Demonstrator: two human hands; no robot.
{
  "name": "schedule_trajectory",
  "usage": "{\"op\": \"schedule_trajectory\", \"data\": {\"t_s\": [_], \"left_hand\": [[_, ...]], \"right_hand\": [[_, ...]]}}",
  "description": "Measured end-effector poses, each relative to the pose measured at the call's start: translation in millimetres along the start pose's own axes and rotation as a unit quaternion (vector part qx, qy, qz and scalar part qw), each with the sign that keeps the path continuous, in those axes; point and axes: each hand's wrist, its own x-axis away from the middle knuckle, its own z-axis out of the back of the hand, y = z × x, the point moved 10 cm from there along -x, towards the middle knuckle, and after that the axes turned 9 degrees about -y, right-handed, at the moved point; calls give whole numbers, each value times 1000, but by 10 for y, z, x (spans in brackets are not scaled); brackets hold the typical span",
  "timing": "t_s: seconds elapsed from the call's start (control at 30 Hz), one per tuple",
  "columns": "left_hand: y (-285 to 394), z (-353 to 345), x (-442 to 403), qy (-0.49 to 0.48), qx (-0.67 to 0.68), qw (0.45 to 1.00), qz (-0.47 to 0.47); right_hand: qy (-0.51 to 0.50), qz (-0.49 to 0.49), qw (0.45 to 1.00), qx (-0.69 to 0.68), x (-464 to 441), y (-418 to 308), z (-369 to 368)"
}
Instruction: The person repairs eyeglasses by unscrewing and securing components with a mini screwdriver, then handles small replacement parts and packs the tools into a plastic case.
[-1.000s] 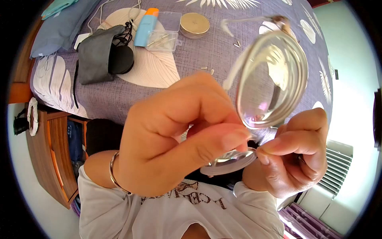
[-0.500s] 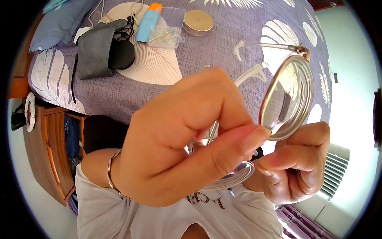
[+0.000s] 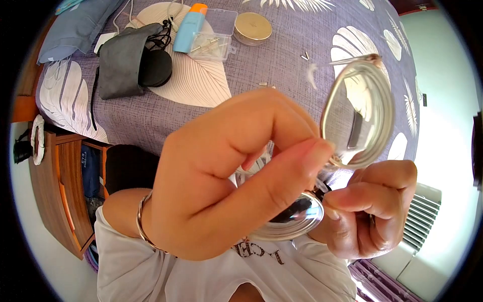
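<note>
A pair of eyeglasses (image 3: 324,116) with thin metal rims and thick clear lenses is held up on edge, one lens above the other. My left hand (image 3: 236,176), a twisted bangle at its wrist, pinches the frame near the bridge between thumb and bent fingers. My right hand (image 3: 372,211) is closed in a pinch close beside the bridge and lower lens. Whatever lies between its fingertips is too small to make out. A small dark piece shows just above that thumb. One temple arm (image 3: 347,61) points back over the bed; my left hand hides part of the frame.
On the patterned bedspread (image 3: 201,118) lie a grey pouch (image 3: 119,68) with a black round item, a blue bottle with orange cap (image 3: 189,30), a clear plastic box (image 3: 214,45) with small parts, a gold round case (image 3: 253,27) and tiny loose pieces (image 3: 305,56). A wooden cabinet (image 3: 63,186) stands left.
The eyeglasses have turned and shifted slightly left, and the temple tips show less. My left hand has moved slightly left. My right hand stays pinched near the bridge.
</note>
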Motion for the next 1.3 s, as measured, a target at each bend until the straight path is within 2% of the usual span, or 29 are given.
{"op": "schedule_trajectory", "data": {"t_s": [0.13, 0.23, 0.37, 0.47, 0.53, 0.87, 1.17, 1.27, 1.3], "left_hand": [[-55, 10, 17, 7, 29, 999, 28], [-83, 28, 21, 10, 24, 999, 48], [-115, 26, 19, 19, 70, 995, 76], [-147, 19, 20, 23, 105, 991, 82], [-157, 19, 18, 27, 119, 989, 80], [-148, 15, 25, 21, 90, 993, 77], [-108, -10, 32, 9, 74, 996, 51], [-60, -22, 33, 4, 63, 998, 32], [-53, -16, 34, 4, 58, 998, 33]], "right_hand": [[14, 38, 999, -36, 5, 31, 27], [-11, 61, 996, -66, 38, -11, 27], [-73, 54, 994, -68, 35, -54, -69], [-62, 36, 991, -111, 45, -13, -81], [-103, 25, 987, -124, 39, 4, -130], [-55, 7, 982, -180, 33, 82, -143], [-67, -9, 992, -104, 33, 14, -160], [-7, -51, 996, -73, 43, 30, -97], [-9, -34, 999, -38, 24, -15, -81]]}}
